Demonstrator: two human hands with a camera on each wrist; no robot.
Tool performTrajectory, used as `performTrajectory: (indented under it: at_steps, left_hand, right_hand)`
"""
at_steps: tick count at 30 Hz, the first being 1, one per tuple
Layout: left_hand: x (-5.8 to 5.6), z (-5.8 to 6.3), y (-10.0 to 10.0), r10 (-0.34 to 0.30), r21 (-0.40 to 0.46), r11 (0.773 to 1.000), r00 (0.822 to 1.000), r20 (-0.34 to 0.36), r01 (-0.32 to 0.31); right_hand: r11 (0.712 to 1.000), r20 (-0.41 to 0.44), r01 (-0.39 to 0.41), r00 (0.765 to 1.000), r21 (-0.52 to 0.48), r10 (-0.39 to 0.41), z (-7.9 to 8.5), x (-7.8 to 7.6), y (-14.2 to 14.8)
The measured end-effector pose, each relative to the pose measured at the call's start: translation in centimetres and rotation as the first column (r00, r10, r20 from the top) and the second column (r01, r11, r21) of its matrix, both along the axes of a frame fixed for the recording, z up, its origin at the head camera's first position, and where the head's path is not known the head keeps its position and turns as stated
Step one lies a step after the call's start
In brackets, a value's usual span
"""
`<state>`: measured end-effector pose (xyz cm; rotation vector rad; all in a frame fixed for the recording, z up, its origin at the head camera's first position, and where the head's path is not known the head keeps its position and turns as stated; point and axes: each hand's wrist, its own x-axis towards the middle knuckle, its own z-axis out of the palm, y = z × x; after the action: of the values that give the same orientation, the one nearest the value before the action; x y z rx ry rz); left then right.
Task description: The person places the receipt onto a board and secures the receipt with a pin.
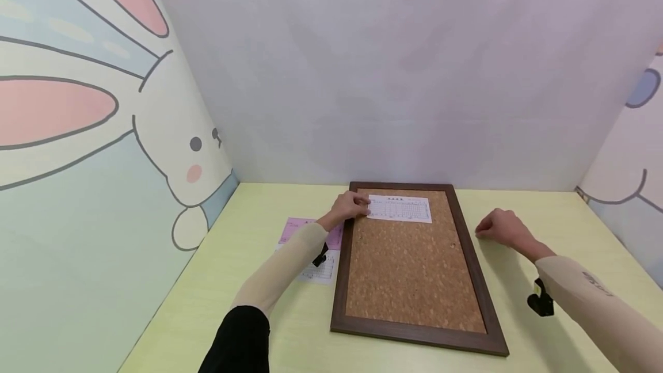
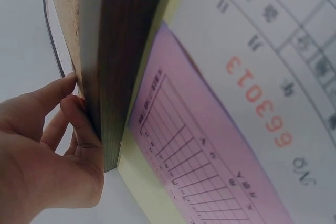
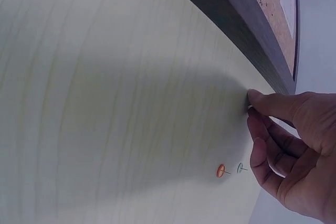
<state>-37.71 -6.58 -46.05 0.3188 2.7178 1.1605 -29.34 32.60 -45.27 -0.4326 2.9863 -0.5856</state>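
Note:
A white printed form point(image 1: 399, 209) lies across the upper part of a brown-framed cork board point(image 1: 414, 269). My left hand point(image 1: 350, 206) reaches over the board's left frame and holds the form's left edge between thumb and fingers; in the left wrist view the fingertips are partly hidden by the frame. Beside the board's right side, my right hand point(image 1: 505, 228) is down at the table with thumb and index finger pinched on a small thumbtack, of which only a pale edge shows. Close to it lie an orange thumbtack point(image 3: 221, 171) and a greenish thumbtack point(image 3: 240, 168), points sideways.
Left of the board, partly beneath my left forearm, lie a pink form point(image 1: 297, 227) and a white form point(image 1: 320, 271). The pale wood-grain table point(image 1: 207, 315) meets a grey-white wall point(image 1: 404, 73) at the back. A rabbit-painted wall point(image 1: 155, 200) borders the left side.

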Motion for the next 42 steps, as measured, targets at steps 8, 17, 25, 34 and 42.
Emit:
performTrajectory:
  at_steps: [8, 17, 25, 34, 42]
  left_hand:
    - [0.0, -0.3, 0.1, 0.002, -0.002, 1.000, 1.000, -0.004, -0.002]
    - [-0.3, -0.6, 0.0, -0.006, 0.010, 1.000, 1.000, 0.010, 0.006]
    - [-0.1, -0.3, 0.0, 0.001, 0.023, 1.000, 1.000, 0.008, -0.001]
    - [-0.2, -0.5, 0.2, 0.010, 0.019, 1.000, 1.000, 0.016, -0.011]
    - [0.0, -0.2, 0.1, 0.001, 0.035, 0.999, 1.000, 0.007, -0.002]
  right_hand:
    - [1.000, 0.005, -0.003, 1.000, -0.018, 0.003, -0.3, -0.2, -0.1]
    - [1.000, -0.009, 0.001, 1.000, -0.023, -0.001, -0.1, -0.2, -0.3]
    - [0.985, -0.009, 0.054, 0.998, -0.162, -0.056, 0.3, -1.1, -0.1]
    - [0.924, 0.086, 0.194, 0.981, -0.328, -0.175, 1.1, -2.5, -1.6]
    - [0.911, 0.071, 0.201, 0.980, -0.361, -0.188, 0.6, -4.3, -5.2]
